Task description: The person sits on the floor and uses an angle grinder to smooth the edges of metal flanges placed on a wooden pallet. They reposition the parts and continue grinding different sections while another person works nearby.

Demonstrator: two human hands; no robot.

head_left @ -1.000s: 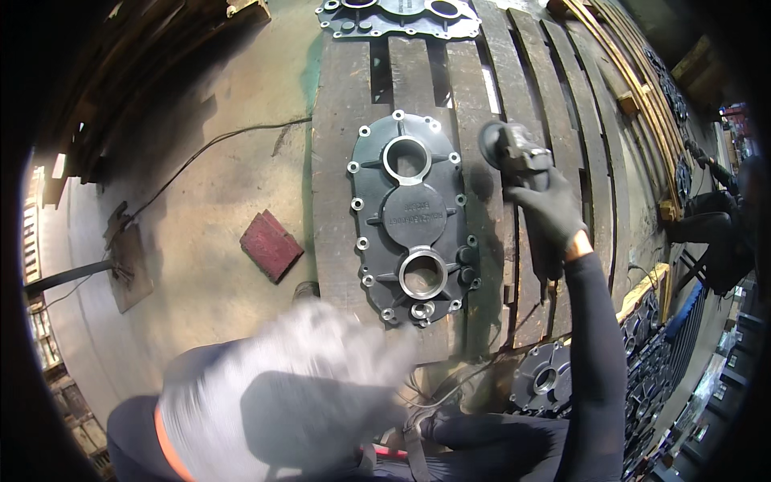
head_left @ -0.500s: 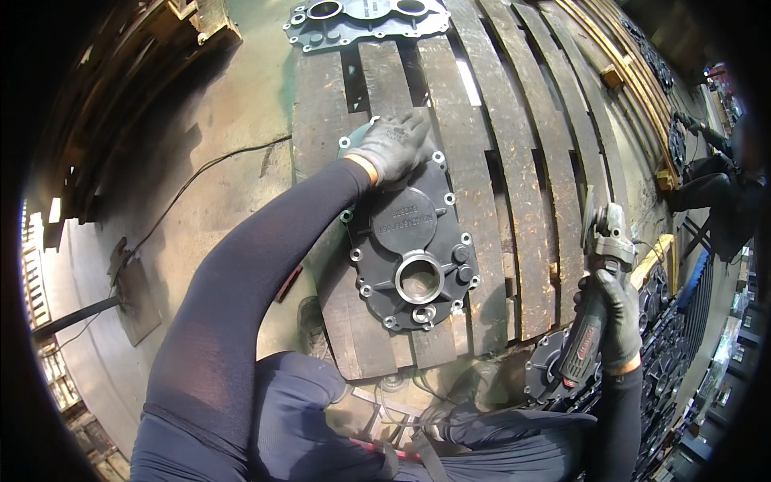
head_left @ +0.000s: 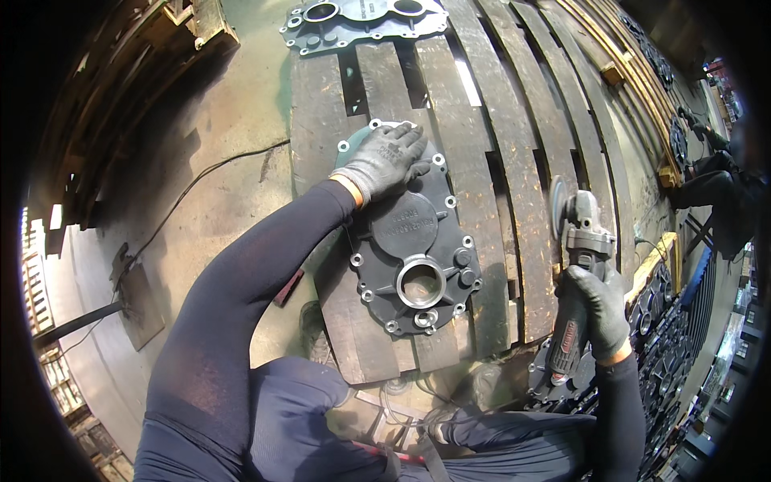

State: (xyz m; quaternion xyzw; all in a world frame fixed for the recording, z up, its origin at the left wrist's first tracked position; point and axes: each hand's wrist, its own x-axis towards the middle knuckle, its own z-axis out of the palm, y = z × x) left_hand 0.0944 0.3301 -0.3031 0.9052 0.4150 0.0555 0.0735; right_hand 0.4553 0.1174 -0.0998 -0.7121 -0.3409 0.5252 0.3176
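Observation:
A dark cast metal cover (head_left: 404, 225) with bolt holes around its edge lies flat on a slatted wooden pallet (head_left: 458, 136). Across its far end rests my gloved left hand (head_left: 387, 163), palm down with the fingers stretched out; it hides part of the casting. My gloved right hand (head_left: 604, 309) is wrapped around the body of an angle grinder (head_left: 589, 233). The grinder's head points away from me, its disc (head_left: 558, 207) on the left side, held apart from the cover. I cannot tell whether the disc is spinning.
A second cover (head_left: 361, 30) lies at the pallet's far end. Many dark castings (head_left: 658, 353) are gathered at the right. Stacked wooden pallets (head_left: 152, 88) stand at the far left, and a black cable (head_left: 201, 173) crosses the floor. Another person (head_left: 715, 177) is at the right edge.
The grinder in my right hand has moved left, nearer the cover. My left hand has shifted slightly left and toward me on the casting, uncovering more of its far edge.

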